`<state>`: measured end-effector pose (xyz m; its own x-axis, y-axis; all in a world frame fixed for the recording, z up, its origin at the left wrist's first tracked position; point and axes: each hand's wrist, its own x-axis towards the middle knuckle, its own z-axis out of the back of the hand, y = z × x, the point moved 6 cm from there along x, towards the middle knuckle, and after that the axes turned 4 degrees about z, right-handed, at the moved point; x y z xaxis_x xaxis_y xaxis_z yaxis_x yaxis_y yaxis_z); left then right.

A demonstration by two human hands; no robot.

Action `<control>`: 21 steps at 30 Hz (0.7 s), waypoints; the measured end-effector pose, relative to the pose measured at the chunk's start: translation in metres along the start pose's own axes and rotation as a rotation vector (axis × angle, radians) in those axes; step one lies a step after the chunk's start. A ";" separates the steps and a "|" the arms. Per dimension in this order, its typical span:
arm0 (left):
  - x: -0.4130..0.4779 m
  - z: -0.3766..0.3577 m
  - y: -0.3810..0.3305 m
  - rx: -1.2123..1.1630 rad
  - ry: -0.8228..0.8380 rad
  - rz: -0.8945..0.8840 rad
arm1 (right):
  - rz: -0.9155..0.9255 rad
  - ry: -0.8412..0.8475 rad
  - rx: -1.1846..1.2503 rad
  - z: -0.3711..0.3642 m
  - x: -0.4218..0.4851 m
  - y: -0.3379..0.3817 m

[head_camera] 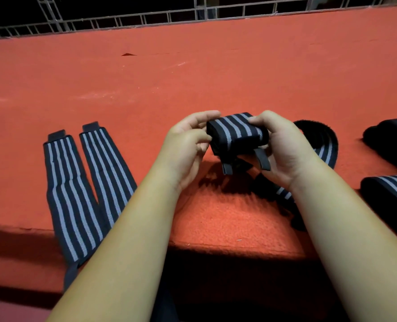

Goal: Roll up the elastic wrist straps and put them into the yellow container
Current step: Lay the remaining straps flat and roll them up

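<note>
A black wrist strap with grey stripes, partly rolled into a roll (237, 131), is held above the red surface between both hands. My left hand (188, 145) pinches its left end and my right hand (283, 145) grips its right end. The strap's loose tail (325, 147) curls behind my right hand and runs down under my right wrist. Two grey loops hang below the roll. Two unrolled striped straps (76, 189) lie flat side by side at the left, their near ends over the front edge. No yellow container is in view.
The red carpeted surface (193, 77) stretches far back to a metal railing (193, 17). Two dark rolled straps (392, 140) sit at the right edge, one behind the other. The front edge of the surface drops into shadow below my forearms.
</note>
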<state>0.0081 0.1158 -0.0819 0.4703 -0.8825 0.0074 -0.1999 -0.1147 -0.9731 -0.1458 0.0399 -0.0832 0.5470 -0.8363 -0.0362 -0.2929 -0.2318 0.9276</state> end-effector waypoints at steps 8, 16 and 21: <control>-0.008 -0.021 0.006 0.224 0.125 0.050 | 0.226 -0.024 -0.266 -0.001 0.002 0.006; -0.016 -0.048 0.008 0.218 0.116 -0.056 | 0.232 -0.091 -0.590 0.018 -0.018 0.026; -0.008 -0.077 0.027 0.039 0.094 0.100 | 0.315 -0.275 -0.551 0.057 -0.037 0.042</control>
<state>-0.0674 0.0850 -0.0904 0.3664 -0.9278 -0.0697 -0.2075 -0.0084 -0.9782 -0.2228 0.0334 -0.0642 0.2615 -0.9346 0.2410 0.0756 0.2688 0.9602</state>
